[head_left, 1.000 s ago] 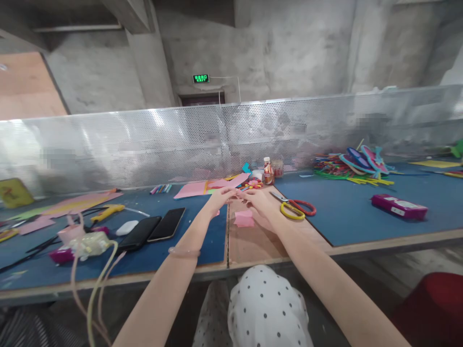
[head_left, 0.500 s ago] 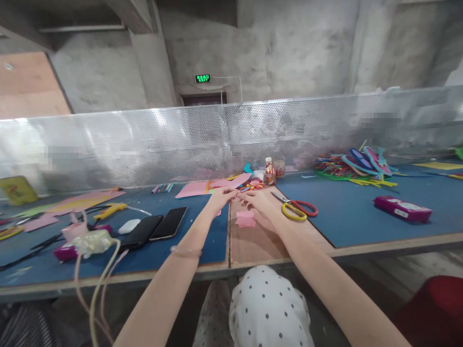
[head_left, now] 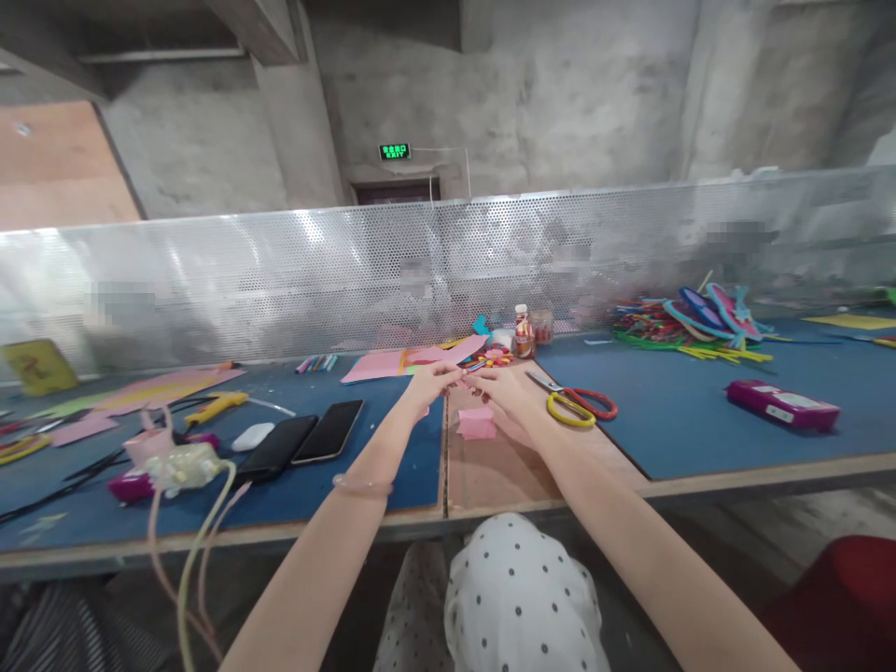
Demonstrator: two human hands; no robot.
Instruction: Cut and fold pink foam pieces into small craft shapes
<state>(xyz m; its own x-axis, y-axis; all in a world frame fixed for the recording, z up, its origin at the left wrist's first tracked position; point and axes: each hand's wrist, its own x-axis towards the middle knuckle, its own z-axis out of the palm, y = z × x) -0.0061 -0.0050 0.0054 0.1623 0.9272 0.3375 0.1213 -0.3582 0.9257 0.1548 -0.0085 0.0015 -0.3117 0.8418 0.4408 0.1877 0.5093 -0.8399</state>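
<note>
My left hand (head_left: 435, 380) and my right hand (head_left: 494, 385) meet fingertip to fingertip above the bare brown strip of the table. Both are closed in a pinch on a small pink piece of paper (head_left: 463, 375), mostly hidden by the fingers. Just below my right hand lies a little stack of pink paper pieces (head_left: 477, 423). Another bit of pink paper (head_left: 424, 412) shows under my left hand. To the right rest scissors (head_left: 572, 408) with one yellow and one red handle loop, their blades pointing toward my right hand.
Behind my hands lie pink paper sheets (head_left: 378, 366), a colourful flower (head_left: 496, 357) and a bottle (head_left: 522, 332). Two phones (head_left: 329, 431) and a yellow glue gun (head_left: 217, 408) are left. Rightward are a purple packet (head_left: 782, 405) and a pipe-cleaner pile (head_left: 651, 325). A perforated metal divider (head_left: 336, 271) stands behind.
Both hands hold nearly the same pinch at the same spot, with only slight finger movement. The whole view has shifted a little.
</note>
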